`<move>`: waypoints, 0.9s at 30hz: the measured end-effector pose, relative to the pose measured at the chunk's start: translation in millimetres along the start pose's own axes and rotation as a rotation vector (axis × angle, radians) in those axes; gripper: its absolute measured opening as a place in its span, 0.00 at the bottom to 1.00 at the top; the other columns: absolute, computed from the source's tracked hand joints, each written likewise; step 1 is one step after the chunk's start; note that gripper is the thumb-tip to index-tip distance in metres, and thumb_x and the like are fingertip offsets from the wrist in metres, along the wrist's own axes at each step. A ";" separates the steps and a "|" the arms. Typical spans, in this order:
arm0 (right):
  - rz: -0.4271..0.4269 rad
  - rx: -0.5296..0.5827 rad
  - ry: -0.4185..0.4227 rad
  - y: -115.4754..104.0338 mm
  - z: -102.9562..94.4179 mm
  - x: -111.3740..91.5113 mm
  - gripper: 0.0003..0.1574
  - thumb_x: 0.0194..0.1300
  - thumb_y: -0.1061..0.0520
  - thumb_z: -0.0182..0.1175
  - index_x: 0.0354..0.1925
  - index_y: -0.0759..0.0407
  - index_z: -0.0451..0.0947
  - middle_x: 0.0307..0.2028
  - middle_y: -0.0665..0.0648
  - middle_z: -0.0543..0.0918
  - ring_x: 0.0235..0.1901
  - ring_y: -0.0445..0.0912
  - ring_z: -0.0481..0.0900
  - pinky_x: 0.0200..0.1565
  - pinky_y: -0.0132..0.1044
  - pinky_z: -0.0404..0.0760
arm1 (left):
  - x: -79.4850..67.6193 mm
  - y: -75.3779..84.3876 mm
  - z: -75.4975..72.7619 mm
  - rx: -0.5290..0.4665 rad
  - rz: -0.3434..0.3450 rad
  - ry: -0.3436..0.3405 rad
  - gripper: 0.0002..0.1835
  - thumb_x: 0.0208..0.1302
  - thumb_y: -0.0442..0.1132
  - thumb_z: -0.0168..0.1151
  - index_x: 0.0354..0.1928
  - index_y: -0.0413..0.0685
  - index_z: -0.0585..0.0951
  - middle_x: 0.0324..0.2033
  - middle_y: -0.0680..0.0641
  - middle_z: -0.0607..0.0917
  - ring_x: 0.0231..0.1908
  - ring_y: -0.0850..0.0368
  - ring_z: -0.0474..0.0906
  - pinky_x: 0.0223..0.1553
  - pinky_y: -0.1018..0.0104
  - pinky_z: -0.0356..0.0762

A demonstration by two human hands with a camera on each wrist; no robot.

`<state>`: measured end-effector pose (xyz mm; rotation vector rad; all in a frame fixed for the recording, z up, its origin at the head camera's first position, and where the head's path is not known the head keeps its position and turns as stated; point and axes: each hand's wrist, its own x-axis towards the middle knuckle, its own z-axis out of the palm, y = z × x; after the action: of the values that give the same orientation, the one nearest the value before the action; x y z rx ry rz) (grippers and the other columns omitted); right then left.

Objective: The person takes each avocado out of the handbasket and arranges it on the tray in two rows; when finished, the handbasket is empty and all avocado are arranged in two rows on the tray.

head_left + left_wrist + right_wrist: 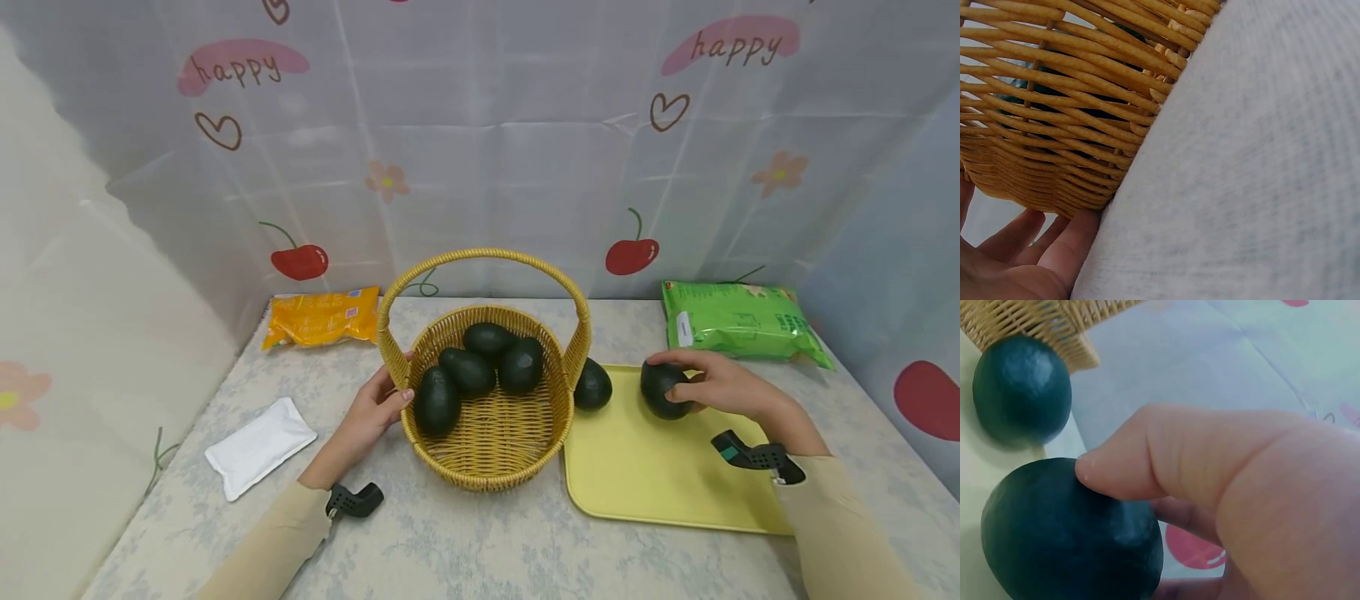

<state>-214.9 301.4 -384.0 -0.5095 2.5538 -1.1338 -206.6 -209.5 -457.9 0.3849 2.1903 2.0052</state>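
A yellow wicker basket (487, 482) with a tall arched handle stands in the middle of the table. Several dark green avocados (437, 402) lie in its back and left part. My left hand (378, 404) holds the basket's left side, thumb near the rim; the left wrist view shows fingers against the weave (1047, 169). My right hand (712, 385) grips an avocado (663, 390) over the yellow tray (660, 475), with the thumb on its near side in the right wrist view. Another avocado (1022, 390) rests at the tray's left edge, beside the basket.
An orange packet (322, 318) lies at the back left and a green packet (738, 325) at the back right. Nearer on the left is a white pouch (261, 447). A printed curtain (487, 183) hangs behind the table.
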 end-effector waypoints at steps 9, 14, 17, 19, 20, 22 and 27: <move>0.034 -0.031 0.034 13.2 2.1 6.0 0.35 0.69 0.59 0.62 0.71 0.67 0.67 0.66 0.79 0.67 0.57 0.65 0.75 0.35 0.41 0.86 | -0.2 0.0 0.6 -0.013 -0.002 0.001 0.35 0.75 0.36 0.55 0.80 0.52 0.57 0.75 0.32 0.63 0.56 0.70 0.76 0.49 0.68 0.83; 0.052 -0.025 0.016 13.9 2.3 7.4 0.38 0.70 0.58 0.61 0.73 0.68 0.62 0.67 0.81 0.64 0.53 0.60 0.78 0.36 0.41 0.86 | -0.3 0.5 0.5 -0.004 0.002 0.003 0.35 0.75 0.36 0.55 0.80 0.52 0.57 0.75 0.33 0.63 0.56 0.70 0.76 0.49 0.68 0.84; 0.064 -0.020 0.007 13.1 2.0 7.3 0.40 0.70 0.57 0.61 0.75 0.67 0.61 0.68 0.81 0.63 0.50 0.57 0.79 0.37 0.42 0.85 | -0.2 1.1 0.4 0.004 0.003 0.007 0.35 0.75 0.35 0.55 0.80 0.51 0.57 0.75 0.33 0.63 0.56 0.70 0.76 0.49 0.68 0.83; 0.075 -0.011 0.003 11.9 2.4 7.1 0.41 0.70 0.57 0.61 0.75 0.66 0.60 0.69 0.80 0.62 0.49 0.55 0.79 0.38 0.42 0.85 | -0.1 1.2 0.2 0.007 0.001 0.009 0.35 0.75 0.35 0.55 0.80 0.51 0.57 0.75 0.33 0.64 0.56 0.70 0.76 0.49 0.68 0.83; 0.076 -0.007 -0.001 11.4 2.4 7.0 0.41 0.70 0.57 0.61 0.75 0.65 0.60 0.69 0.80 0.62 0.49 0.54 0.79 0.38 0.42 0.85 | -0.1 1.2 0.1 0.007 -0.001 0.010 0.35 0.75 0.35 0.55 0.80 0.52 0.57 0.75 0.33 0.64 0.56 0.70 0.76 0.49 0.68 0.83; 0.076 0.000 -0.010 11.1 2.2 6.9 0.41 0.71 0.56 0.61 0.75 0.66 0.59 0.70 0.81 0.61 0.48 0.53 0.80 0.38 0.42 0.85 | 0.0 1.1 0.0 0.008 -0.004 0.010 0.35 0.75 0.36 0.55 0.80 0.52 0.57 0.75 0.33 0.64 0.57 0.69 0.75 0.49 0.68 0.83; 0.091 0.028 -0.029 9.9 2.5 5.8 0.42 0.71 0.56 0.60 0.76 0.65 0.57 0.71 0.82 0.59 0.48 0.54 0.81 0.39 0.42 0.85 | 0.5 0.9 0.2 0.018 -0.009 0.008 0.35 0.76 0.36 0.55 0.80 0.53 0.57 0.75 0.34 0.64 0.58 0.66 0.75 0.49 0.68 0.83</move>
<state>-221.0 303.5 -393.8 -0.3965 2.5050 -1.1206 -206.9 -209.1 -457.0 0.3698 2.2124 1.9870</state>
